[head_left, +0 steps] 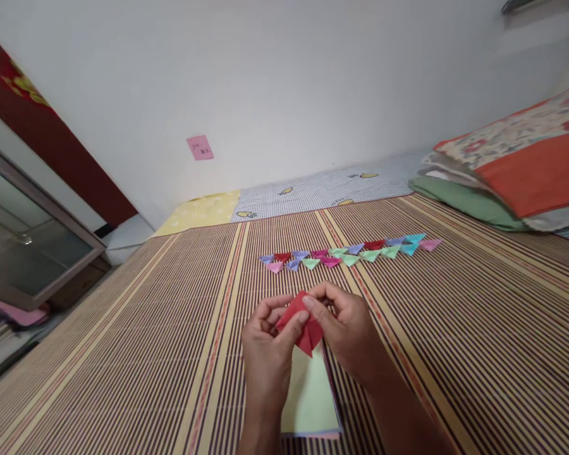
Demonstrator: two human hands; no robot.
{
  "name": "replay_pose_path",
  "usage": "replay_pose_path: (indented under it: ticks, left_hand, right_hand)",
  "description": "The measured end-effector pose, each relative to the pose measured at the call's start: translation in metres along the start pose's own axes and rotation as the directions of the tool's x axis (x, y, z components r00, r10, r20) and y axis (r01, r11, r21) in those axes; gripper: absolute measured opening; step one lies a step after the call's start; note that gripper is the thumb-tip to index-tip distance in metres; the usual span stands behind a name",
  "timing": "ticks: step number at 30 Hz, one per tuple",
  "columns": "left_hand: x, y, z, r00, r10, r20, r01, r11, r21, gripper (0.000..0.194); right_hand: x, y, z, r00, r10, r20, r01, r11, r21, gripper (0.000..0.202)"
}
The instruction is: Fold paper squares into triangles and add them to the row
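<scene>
A partly folded piece of red paper (308, 338) is pinched between both hands, its pointed end hanging downward. My left hand (270, 347) grips its left side, with the thumb lying across the front. On the upper right edge, my right hand (348, 328) presses with thumb and fingertips; some fingers are hidden behind the paper. Below the hands lies a stack of paper sheets (310, 398), pale green on top, with blue and pink edges showing beneath. Beyond the hands, two rows of small folded paper triangles (349, 259) in several colours lie on the striped mat (171, 354).
Folded bedding (531, 183), orange, floral and green, is piled at the right. Patterned cloth (308, 189) runs along the mat's far edge by the white wall (284, 82). A pink note (200, 147) is stuck on the wall. A glass-panelled cabinet (33, 227) stands at left.
</scene>
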State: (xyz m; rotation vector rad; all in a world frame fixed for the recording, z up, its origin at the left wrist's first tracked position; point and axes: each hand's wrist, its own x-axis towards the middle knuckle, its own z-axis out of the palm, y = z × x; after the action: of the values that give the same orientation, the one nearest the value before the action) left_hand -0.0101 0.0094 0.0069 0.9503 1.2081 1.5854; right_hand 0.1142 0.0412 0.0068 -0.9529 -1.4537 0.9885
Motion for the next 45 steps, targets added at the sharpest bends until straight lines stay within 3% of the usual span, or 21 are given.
replay_pose_path:
  ticks: [4, 14, 20, 28, 40, 45]
  left_hand:
    - [0.002, -0.001, -0.004, 0.993, -0.086, 0.082, 0.086, 0.996, 0.008, 0.028]
    - [0.005, 0.001, -0.019, 0.949, -0.125, 0.289, 0.116, 0.992, 0.046, 0.023]
    - [0.004, 0.002, -0.015, 0.947, -0.138, 0.291, 0.119, 0.989, 0.083, 0.022]
    - [0.003, -0.001, -0.018, 0.979, -0.087, 0.184, 0.091, 0.996, -0.015, 0.019]
    - [0.003, -0.007, -0.015, 0.977, -0.089, 0.193, 0.114, 0.986, -0.125, 0.014]
    - [0.003, -0.006, -0.014, 0.979, -0.078, 0.190, 0.094, 0.993, -0.077, 0.017]
  right_hand:
    - [0.001, 0.003, -0.004, 0.999, -0.032, -0.007, 0.032, 0.998, -0.057, 0.021]
    - [0.004, 0.004, -0.017, 0.999, -0.053, 0.007, 0.054, 0.989, -0.135, 0.020]
    - [0.001, -0.003, -0.011, 0.985, -0.008, 0.170, 0.016, 0.999, -0.042, 0.014]
    - [-0.001, 0.005, -0.007, 0.963, 0.124, 0.240, -0.145, 0.987, 0.072, 0.017]
    - [-0.002, 0.005, -0.005, 0.981, 0.116, 0.153, -0.132, 0.987, 0.096, 0.023]
    - [0.000, 0.001, -0.008, 0.983, 0.119, 0.139, -0.127, 0.991, 0.043, 0.031]
